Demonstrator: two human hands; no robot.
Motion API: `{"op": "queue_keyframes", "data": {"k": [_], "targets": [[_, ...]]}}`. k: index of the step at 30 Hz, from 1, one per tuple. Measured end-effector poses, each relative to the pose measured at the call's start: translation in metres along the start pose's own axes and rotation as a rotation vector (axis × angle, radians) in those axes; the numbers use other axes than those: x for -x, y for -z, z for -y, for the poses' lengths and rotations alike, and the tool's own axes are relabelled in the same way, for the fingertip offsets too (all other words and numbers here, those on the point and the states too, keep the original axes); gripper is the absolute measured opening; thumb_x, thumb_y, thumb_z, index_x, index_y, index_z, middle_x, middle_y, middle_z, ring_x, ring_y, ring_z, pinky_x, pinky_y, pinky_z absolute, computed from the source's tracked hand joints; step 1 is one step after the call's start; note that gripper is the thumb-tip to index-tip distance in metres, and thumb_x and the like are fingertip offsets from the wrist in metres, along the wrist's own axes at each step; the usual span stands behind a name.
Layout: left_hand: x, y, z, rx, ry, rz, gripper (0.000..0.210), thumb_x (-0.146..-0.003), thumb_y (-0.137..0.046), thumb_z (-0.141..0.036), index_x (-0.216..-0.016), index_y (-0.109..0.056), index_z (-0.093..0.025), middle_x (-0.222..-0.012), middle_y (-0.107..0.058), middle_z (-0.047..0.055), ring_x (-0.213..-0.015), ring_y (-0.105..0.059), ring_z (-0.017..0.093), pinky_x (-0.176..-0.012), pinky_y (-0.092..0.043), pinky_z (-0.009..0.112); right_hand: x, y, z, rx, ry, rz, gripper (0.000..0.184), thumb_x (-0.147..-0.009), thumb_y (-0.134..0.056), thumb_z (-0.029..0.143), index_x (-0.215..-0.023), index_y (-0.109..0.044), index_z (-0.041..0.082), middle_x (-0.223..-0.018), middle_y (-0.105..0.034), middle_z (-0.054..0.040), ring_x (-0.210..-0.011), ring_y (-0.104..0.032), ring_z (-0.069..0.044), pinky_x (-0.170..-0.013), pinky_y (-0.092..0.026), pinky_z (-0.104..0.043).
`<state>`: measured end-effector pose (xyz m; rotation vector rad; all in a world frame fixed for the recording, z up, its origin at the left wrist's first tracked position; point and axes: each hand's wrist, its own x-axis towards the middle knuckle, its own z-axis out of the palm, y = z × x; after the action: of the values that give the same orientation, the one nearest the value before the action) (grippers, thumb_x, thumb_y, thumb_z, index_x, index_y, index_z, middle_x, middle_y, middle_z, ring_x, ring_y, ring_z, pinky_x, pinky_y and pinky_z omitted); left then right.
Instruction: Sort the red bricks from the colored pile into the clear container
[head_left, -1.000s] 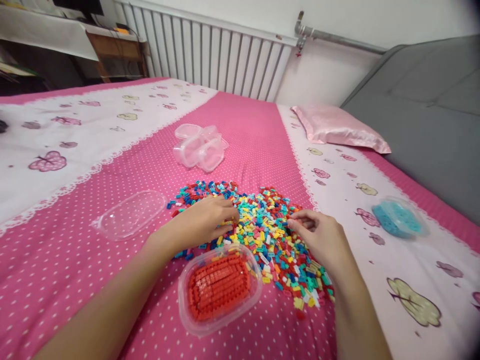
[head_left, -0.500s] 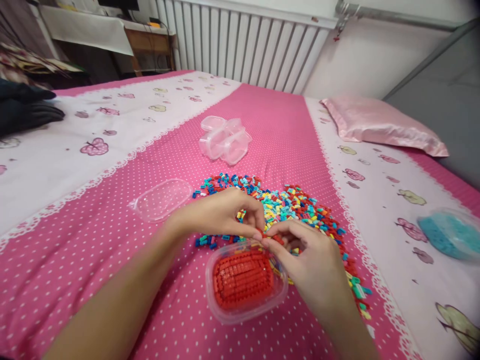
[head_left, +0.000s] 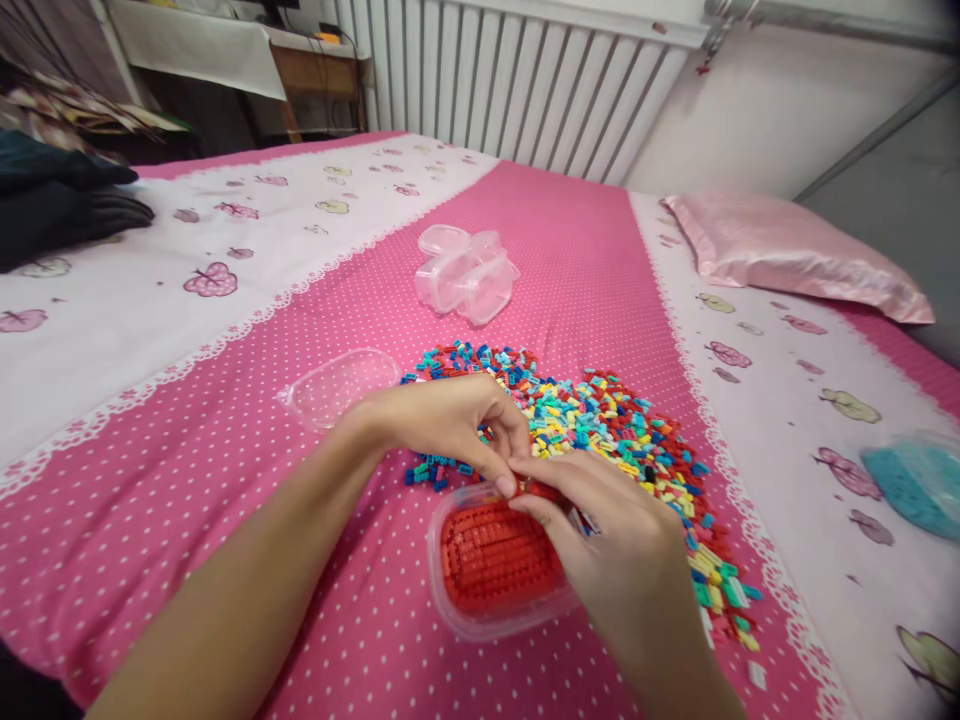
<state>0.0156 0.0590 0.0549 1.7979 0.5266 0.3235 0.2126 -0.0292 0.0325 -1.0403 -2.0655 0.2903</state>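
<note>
My left hand (head_left: 469,425) and my right hand (head_left: 611,515) meet above the far rim of a clear plastic box (head_left: 459,622). Between their fingertips are small red building bricks (head_left: 546,491), partly covered by the fingers. My right hand pinches them from the right, while the left thumb and fingers close on them from the left. Inside the box, red bricks (head_left: 499,555) sit packed in neat rows. Just beyond both hands spreads a loose pile of coloured building bricks (head_left: 577,415), mostly red, blue, yellow, teal and green.
A clear lid (head_left: 341,385) lies left of the pile. Several empty clear containers (head_left: 469,275) are grouped farther back. On the right are a container of teal stuff (head_left: 919,485) and a pink pillow (head_left: 795,245). A dark glove-like item (head_left: 67,205) lies at the far left.
The view has shifted slightly, so the scene sits farther right. My hands have drawn closer together over the box, and the right hand now covers more of its right side.
</note>
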Motion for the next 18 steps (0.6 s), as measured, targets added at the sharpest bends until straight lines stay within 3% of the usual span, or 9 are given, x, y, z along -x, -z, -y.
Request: {"op": "queue_keyframes", "data": {"k": [5,10,14,18], "targets": [[0.008,0.011,0.004,-0.052,0.029,-0.032,0.032,-0.078,-0.087,-0.031,-0.105,-0.076,-0.019,-0.078,-0.079,0.001,-0.071,-0.073,0.015,-0.065,-0.055,0.021,0.004,-0.001,0.001,-0.062,-0.089,0.067,0.021,-0.094,-0.056,0.013,-0.095,-0.073,0.026,-0.090,-0.077,-0.0003,-0.081,-0.072,-0.019,-0.072,-0.057,-0.030],[0.017,0.025,0.009,-0.152,0.023,-0.239,0.034,-0.082,-0.080,-0.022,-0.115,-0.073,-0.016,-0.077,-0.078,0.001,-0.070,-0.072,0.014,-0.062,-0.052,0.020,0.014,-0.010,0.012,-0.100,-0.070,0.240,0.031,-0.084,-0.059,0.002,-0.094,-0.074,0.027,-0.096,-0.078,0.0026,-0.088,-0.074,-0.021,-0.077,-0.058,-0.030],[0.013,0.021,0.009,-0.164,-0.026,-0.262,0.038,-0.083,-0.078,-0.023,-0.119,-0.069,-0.015,-0.080,-0.076,0.002,-0.073,-0.072,0.014,-0.064,-0.053,0.021,0.025,-0.024,0.019,0.017,-0.096,0.262,0.028,-0.075,-0.061,0.000,-0.078,-0.070,0.026,-0.090,-0.077,-0.0003,-0.077,-0.072,-0.024,-0.068,-0.055,-0.033],[0.010,0.019,0.010,-0.191,-0.104,-0.323,0.035,-0.082,-0.078,-0.023,-0.115,-0.069,-0.015,-0.082,-0.076,0.002,-0.071,-0.071,0.013,-0.062,-0.050,0.020,0.026,-0.025,0.020,0.124,-0.062,0.286,0.026,-0.072,-0.060,0.001,-0.072,-0.069,0.026,-0.079,-0.074,-0.0010,-0.065,-0.068,-0.023,-0.053,-0.046,-0.030]]}}
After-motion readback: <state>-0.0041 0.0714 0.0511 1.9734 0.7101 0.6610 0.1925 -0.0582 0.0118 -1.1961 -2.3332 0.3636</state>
